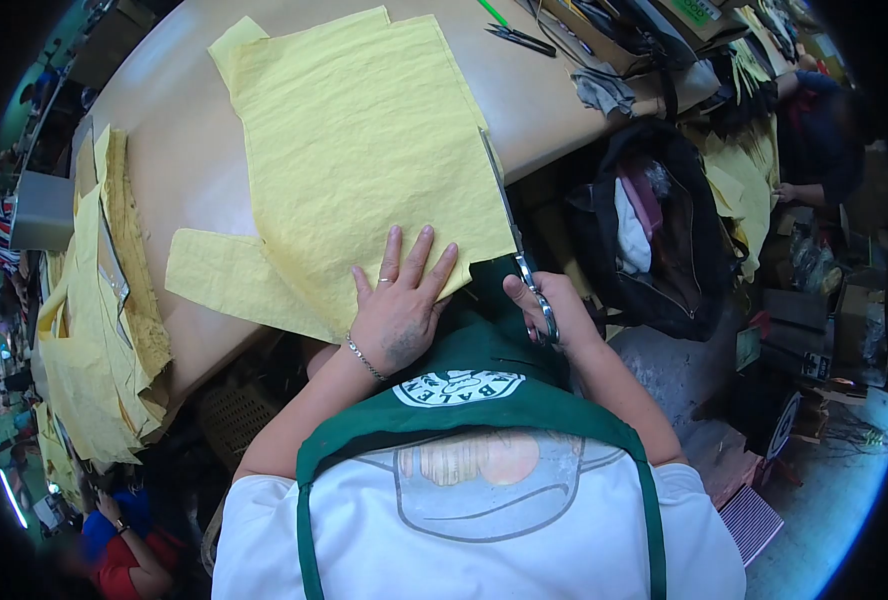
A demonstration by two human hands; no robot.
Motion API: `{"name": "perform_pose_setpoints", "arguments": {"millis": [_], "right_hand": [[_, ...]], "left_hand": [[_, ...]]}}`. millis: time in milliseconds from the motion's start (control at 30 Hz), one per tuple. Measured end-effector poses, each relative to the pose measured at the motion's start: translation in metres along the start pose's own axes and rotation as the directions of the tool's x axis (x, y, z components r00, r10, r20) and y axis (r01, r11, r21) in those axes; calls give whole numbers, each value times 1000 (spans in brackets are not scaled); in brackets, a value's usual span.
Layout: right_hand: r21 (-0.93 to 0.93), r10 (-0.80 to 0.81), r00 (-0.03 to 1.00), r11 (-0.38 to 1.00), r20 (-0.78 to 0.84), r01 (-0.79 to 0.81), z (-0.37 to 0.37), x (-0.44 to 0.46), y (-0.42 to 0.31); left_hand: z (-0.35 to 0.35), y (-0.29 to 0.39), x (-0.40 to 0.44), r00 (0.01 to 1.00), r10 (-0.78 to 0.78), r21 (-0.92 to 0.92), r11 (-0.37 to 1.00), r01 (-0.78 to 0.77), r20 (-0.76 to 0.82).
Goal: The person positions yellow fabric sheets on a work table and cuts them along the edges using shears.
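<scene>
A large piece of yellow fabric [364, 130] lies flat over the table edge in front of me, with a strip-like flap sticking out at its lower left. My left hand [404, 305] rests on its near part, fingers spread and palm down. In my right hand [554, 310] is a pair of scissors [526, 270], with thumb and fingers at the handles. The long blades lie along the right edge of the fabric and point away from me. Part of the lower blade is hidden by the fabric.
Stacked yellow pieces [109, 300] hang over the table's [194, 150] left side. Small black snips [522, 40] lie at the back. To the right, an open black bag [654, 230] holds cloth. Other people sit at far right [824, 140] and lower left [134, 540].
</scene>
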State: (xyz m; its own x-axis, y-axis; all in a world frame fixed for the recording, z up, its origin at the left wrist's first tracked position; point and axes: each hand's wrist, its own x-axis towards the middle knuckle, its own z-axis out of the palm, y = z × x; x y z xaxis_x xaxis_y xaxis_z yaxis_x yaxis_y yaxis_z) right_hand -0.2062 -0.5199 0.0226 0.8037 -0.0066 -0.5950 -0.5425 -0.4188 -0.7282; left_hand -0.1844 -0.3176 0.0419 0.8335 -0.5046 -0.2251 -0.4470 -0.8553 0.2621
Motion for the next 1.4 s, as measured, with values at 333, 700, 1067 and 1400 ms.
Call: {"name": "perform_pose_setpoints", "arguments": {"millis": [333, 700, 1067, 1400], "right_hand": [[161, -2, 991, 987, 136, -20, -9, 20, -13], [69, -25, 999, 997, 26, 23, -8, 18, -21], [21, 22, 1000, 1000, -4, -22, -7, 13, -22], [140, 36, 996, 989, 86, -47, -14, 17, -34]], "left_hand": [[-7, 2, -6, 998, 49, -35, 998, -48, 29], [-4, -1, -11, 995, 86, -34, 996, -84, 55], [-2, -2, -12, 996, 83, -44, 996, -81, 44], [-5, -6, -16, 992, 99, -89, 992, -92, 73]]}}
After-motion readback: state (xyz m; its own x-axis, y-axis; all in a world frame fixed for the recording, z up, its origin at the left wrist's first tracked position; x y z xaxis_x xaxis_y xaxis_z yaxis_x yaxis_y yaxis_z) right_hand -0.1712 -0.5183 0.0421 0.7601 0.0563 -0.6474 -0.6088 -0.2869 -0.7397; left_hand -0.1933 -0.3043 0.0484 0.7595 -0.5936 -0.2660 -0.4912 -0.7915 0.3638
